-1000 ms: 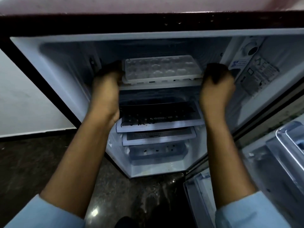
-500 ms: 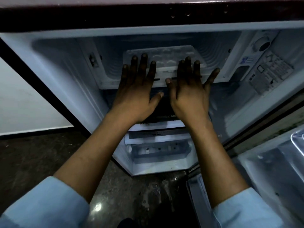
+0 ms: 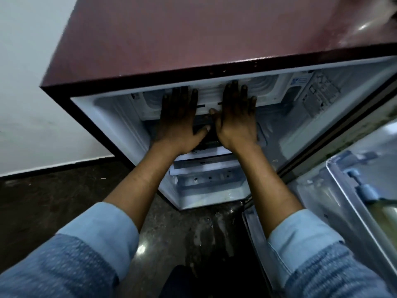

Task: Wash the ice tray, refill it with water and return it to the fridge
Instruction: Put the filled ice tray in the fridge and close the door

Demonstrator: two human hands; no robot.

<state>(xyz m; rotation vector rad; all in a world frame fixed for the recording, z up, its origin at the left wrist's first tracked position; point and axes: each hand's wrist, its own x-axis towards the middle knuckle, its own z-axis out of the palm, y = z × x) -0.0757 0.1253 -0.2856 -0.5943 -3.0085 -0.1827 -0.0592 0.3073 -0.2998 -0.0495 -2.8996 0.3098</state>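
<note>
The white ice tray [image 3: 209, 96] lies deep in the freezer shelf at the top of the open fridge [image 3: 111, 117]. Only its front edge shows between my hands; the rest is hidden under the fridge's top lip. My left hand [image 3: 178, 119] lies flat with fingers stretched out, its fingertips against the tray's left front. In the same way my right hand [image 3: 236, 119] presses flat on the right front. Neither hand grips anything.
The maroon fridge top [image 3: 193, 39] fills the upper view. Glass shelves [image 3: 204, 166] and a drawer sit below my wrists. The open fridge door [image 3: 354, 190] with racks and a bottle stands at the right. A white wall [image 3: 25, 82] and dark floor [image 3: 53, 201] are left.
My hands let go of the tray's ends and moved to its front edge with flat palms. The tray slid deeper into the freezer shelf. My view rose above the fridge top.
</note>
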